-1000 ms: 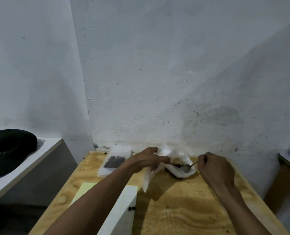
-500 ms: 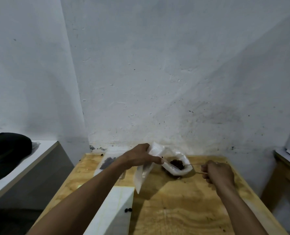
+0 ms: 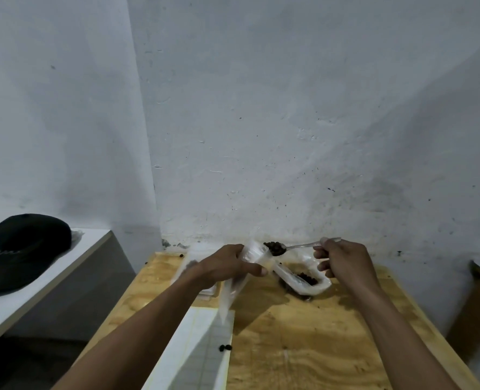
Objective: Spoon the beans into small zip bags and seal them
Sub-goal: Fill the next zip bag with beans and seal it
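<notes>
On the pale plywood table (image 3: pixel 317 347), we see a crumpled clear plastic supply bag of dark beans (image 3: pixel 306 278) at about one o'clock from table centre. Our left hand (image 3: pixel 227 267) pinches a small clear zip bag (image 3: pixel 234 288), mouth up toward twelve. Our right hand (image 3: pixel 345 266) grips a thin metal spoon (image 3: pixel 300 245), heaped at that mouth. We judge the limp mouth could fold, spilling beans like the two loose dark beans (image 3: pixel 225 347) at seven o'clock.

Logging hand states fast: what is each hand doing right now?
Left hand: holding the zip bag.
Right hand: holding the spoon, loaded with beans.
</notes>
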The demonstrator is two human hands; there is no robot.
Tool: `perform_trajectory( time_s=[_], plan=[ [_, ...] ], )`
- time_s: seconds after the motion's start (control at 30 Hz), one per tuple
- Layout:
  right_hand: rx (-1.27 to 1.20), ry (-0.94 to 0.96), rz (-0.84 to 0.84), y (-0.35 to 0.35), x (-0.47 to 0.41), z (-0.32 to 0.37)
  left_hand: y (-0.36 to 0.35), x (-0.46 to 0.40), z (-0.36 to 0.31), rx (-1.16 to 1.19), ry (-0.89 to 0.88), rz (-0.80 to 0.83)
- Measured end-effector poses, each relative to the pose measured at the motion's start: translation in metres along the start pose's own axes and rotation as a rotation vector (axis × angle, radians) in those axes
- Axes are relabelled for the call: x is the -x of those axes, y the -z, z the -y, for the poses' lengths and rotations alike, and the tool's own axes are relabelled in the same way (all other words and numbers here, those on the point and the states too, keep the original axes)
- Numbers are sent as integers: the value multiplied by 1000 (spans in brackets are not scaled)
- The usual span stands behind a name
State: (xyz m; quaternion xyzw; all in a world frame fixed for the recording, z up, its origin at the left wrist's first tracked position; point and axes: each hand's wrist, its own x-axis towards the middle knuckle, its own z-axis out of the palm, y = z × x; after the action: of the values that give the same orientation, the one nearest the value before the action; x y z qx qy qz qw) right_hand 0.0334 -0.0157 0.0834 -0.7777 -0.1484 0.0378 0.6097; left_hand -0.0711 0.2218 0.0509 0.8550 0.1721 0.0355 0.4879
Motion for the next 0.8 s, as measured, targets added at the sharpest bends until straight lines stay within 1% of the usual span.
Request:
perform_trajectory(
  time_s=[0.1,0.2,0.33,0.4,0.47,0.57,0.63,0.73,0.8],
  plan=[
    [83,151,24,-8,6,3,1,-1,2,8,1,-17],
    [162,315,-3,-10,11,3,2,0,2,19,-3,-43],
    [196,409,-75,-7,10,1,2,-2,3,69,-8,-70],
    [225,414,-136,-3,7,-3,1,-4,3,68,-15,-71],
    [264,377,-187,3,3,-8,0,-5,2,61,-19,-58],
    [415,320,-243,14,-1,-19,-5,-9,3,34,-12,-40],
    [511,300,-260,18,0,-26,-8,-10,0,60,-2,-24],
    [636,249,-265,23,1,-34,-14,-11,-11,145,-22,57],
    [702,250,-271,23,2,-39,-22,-13,-18,145,-19,109]
  ],
)
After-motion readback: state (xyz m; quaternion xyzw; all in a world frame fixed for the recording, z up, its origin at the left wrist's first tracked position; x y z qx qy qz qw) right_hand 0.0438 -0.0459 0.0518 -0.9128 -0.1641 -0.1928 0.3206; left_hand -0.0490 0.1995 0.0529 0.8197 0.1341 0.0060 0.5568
